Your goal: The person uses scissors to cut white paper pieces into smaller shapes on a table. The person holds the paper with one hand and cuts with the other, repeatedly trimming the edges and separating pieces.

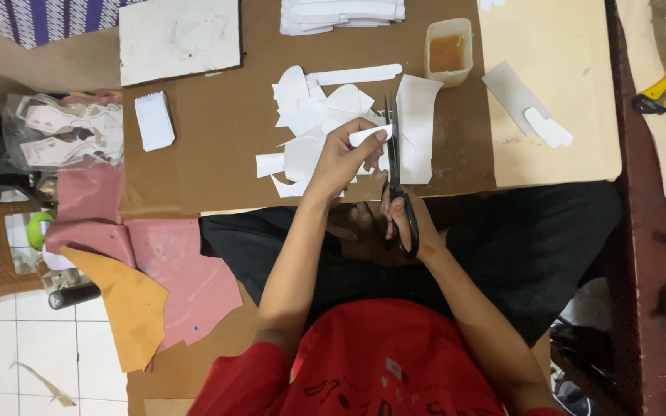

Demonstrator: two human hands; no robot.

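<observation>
Scissors with long black blades and black loop handles [395,177] stand nearly upright in the head view, points away from the person, with the right hand [404,219] closed through the handles at the near table edge. Part of that hand is hidden behind the handles, and whether the blades are parted or shut along their length is hard to make out, since they read as one dark line. The left hand [341,158] pinches a small white paper strip [369,136] between thumb and fingertips, its other fingers curled under; the strip's end meets the blades just beside the hand. Under the left palm the heap of white cut paper shapes [310,115] is partly covered, so its near pieces cannot be told apart.

All this lies on a brown cardboard work surface [217,139]. Beyond the blades a taller white paper sheet [418,127] lies against them. Farther back stand a clear plastic tub of amber liquid [449,52], a stack of white sheets [341,15] cut off by the top edge, and a white board [179,38]. A small white notepad [153,121] lies well to the left, near a clear plastic bag of white cutouts [63,131]. Pink sheet material [179,270] and an orange-tan piece [129,308] hang off the left side. A yellow utility knife [660,91] lies far right.
</observation>
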